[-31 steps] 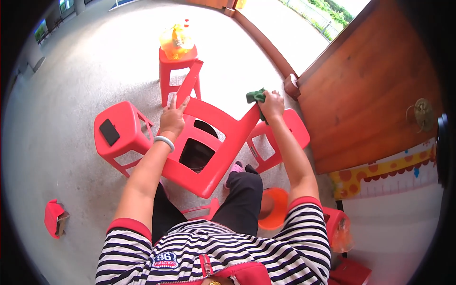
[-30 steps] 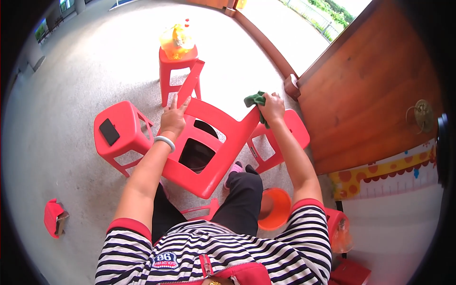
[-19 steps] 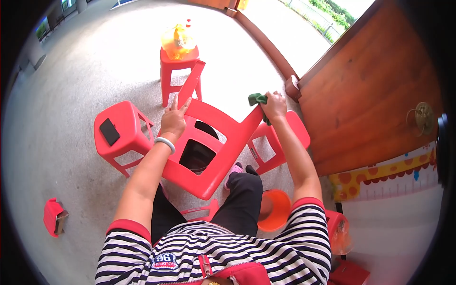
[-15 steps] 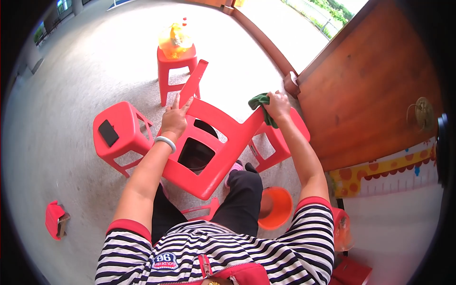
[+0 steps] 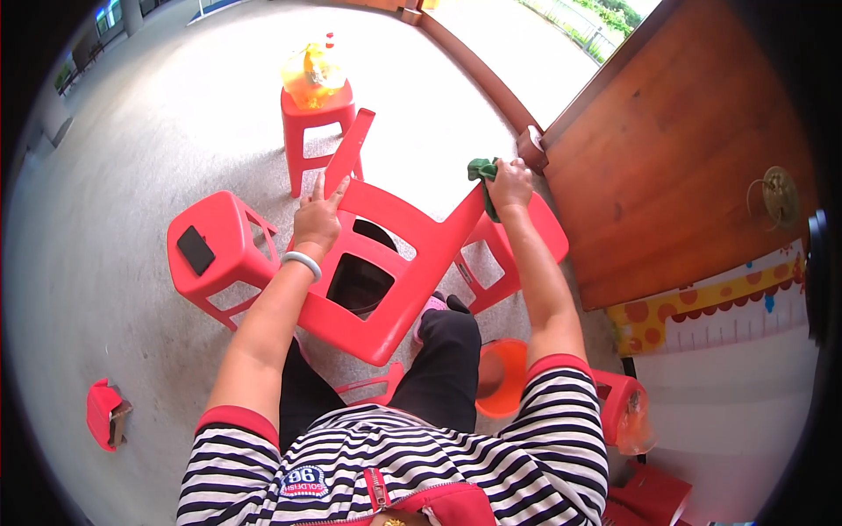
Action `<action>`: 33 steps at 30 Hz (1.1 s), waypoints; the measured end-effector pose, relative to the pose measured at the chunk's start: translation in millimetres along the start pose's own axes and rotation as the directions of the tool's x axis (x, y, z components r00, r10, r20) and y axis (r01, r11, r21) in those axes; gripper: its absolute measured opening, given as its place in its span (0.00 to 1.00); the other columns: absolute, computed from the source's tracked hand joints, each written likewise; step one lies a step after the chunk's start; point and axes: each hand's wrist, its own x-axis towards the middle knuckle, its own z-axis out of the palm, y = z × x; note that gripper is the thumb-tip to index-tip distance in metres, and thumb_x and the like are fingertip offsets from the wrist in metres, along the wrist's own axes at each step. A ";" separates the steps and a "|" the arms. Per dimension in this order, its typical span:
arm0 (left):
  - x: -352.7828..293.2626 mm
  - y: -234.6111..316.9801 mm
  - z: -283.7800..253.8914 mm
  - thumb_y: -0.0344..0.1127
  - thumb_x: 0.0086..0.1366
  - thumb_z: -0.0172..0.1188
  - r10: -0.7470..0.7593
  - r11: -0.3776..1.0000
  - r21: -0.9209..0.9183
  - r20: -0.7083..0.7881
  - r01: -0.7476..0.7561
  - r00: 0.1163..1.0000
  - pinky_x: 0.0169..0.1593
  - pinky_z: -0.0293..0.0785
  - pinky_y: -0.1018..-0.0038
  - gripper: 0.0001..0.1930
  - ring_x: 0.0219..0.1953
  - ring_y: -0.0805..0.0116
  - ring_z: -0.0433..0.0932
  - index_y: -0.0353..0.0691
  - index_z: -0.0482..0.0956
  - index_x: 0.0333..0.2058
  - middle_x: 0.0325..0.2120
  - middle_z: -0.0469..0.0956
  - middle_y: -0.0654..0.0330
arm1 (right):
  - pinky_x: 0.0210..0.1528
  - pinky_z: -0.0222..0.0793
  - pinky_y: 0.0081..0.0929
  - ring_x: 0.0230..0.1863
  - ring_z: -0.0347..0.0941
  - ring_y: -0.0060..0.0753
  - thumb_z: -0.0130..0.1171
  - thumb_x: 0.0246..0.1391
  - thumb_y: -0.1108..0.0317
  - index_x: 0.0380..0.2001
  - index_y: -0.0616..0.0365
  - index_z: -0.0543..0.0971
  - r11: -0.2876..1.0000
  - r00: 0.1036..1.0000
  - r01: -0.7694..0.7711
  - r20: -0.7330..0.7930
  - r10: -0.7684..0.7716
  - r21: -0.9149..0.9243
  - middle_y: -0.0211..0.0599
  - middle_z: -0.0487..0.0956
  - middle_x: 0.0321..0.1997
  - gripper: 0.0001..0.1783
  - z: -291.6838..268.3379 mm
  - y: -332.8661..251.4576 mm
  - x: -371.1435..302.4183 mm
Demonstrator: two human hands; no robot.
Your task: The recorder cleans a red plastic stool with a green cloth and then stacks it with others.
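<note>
A red plastic stool (image 5: 405,263) is tipped over in front of me, with legs pointing away and dark openings in its side. My left hand (image 5: 317,219) grips it at the base of the left leg, two fingers spread apart on the plastic. At the tip of the right leg, my right hand (image 5: 510,186) clutches a crumpled green cloth (image 5: 483,170). Part of the cloth hangs down against that leg. What the stool rests on is mostly hidden beneath it.
Red stools stand around: one (image 5: 210,237) with a black flat object (image 5: 196,251), one (image 5: 317,114) bearing an orange-yellow bag (image 5: 313,77), another (image 5: 539,232) behind my right hand. An orange bucket (image 5: 502,386) stands by my leg. A wooden door (image 5: 675,158) is at right; a red box-like object (image 5: 106,415) lies left.
My right hand and the green cloth have shifted slightly at the leg's tip, and the cloth is bunched differently. My left hand keeps its hold. The whole view has shifted a little.
</note>
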 end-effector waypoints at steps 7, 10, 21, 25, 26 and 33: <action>-5.0 -8.4 4.2 0.24 0.58 0.51 -0.024 1.000 -0.001 -0.016 0.024 1.000 0.51 0.78 0.61 0.39 0.47 0.46 0.76 0.70 0.65 0.66 0.69 0.58 0.55 | 0.53 0.72 0.40 0.49 0.75 0.45 0.68 0.48 0.57 0.40 0.46 0.81 0.980 0.996 0.086 0.009 -0.089 0.179 0.39 0.77 0.45 0.15 4.8 -15.7 -29.5; -4.6 -10.6 7.4 0.24 0.57 0.51 0.016 1.000 0.012 -0.049 -0.015 0.999 0.52 0.78 0.61 0.39 0.49 0.46 0.76 0.70 0.65 0.66 0.69 0.58 0.55 | 0.48 0.76 0.38 0.46 0.76 0.48 0.69 0.47 0.55 0.41 0.47 0.80 0.999 0.999 -0.009 -0.053 0.010 0.036 0.40 0.77 0.45 0.18 3.7 -8.7 -10.2; -6.8 3.1 -2.7 0.30 0.62 0.54 -0.089 0.995 0.036 0.004 0.089 0.996 0.53 0.77 0.61 0.35 0.49 0.43 0.77 0.69 0.63 0.67 0.70 0.56 0.53 | 0.52 0.70 0.43 0.48 0.72 0.50 0.72 0.43 0.58 0.40 0.49 0.78 0.914 0.982 -0.125 -0.084 0.170 0.387 0.43 0.75 0.45 0.20 5.5 -46.1 -102.2; -6.7 5.6 -4.3 0.30 0.62 0.53 -0.084 0.996 0.027 0.069 0.082 0.994 0.54 0.76 0.60 0.35 0.48 0.41 0.78 0.69 0.62 0.67 0.69 0.58 0.51 | 0.50 0.71 0.45 0.47 0.72 0.53 0.71 0.45 0.58 0.39 0.50 0.78 0.860 0.984 -0.116 -0.060 0.168 0.497 0.44 0.75 0.43 0.19 -9.5 -49.4 -136.7; -6.7 3.5 -1.1 0.30 0.62 0.53 -0.081 0.996 0.028 0.068 0.079 0.994 0.54 0.76 0.60 0.35 0.48 0.41 0.78 0.69 0.62 0.67 0.69 0.58 0.51 | 0.50 0.72 0.44 0.48 0.72 0.52 0.72 0.43 0.59 0.40 0.50 0.78 0.861 0.985 -0.124 -0.045 0.167 0.493 0.44 0.75 0.44 0.20 -9.5 -48.1 -137.9; -7.0 -3.8 10.5 0.27 0.62 0.51 0.022 0.999 0.023 0.003 -0.022 1.000 0.54 0.76 0.59 0.35 0.47 0.40 0.78 0.68 0.64 0.67 0.68 0.58 0.47 | 0.50 0.76 0.46 0.48 0.75 0.57 0.68 0.48 0.53 0.43 0.49 0.80 0.879 0.935 -0.348 0.057 0.349 0.325 0.48 0.76 0.48 0.20 9.3 -11.4 -44.3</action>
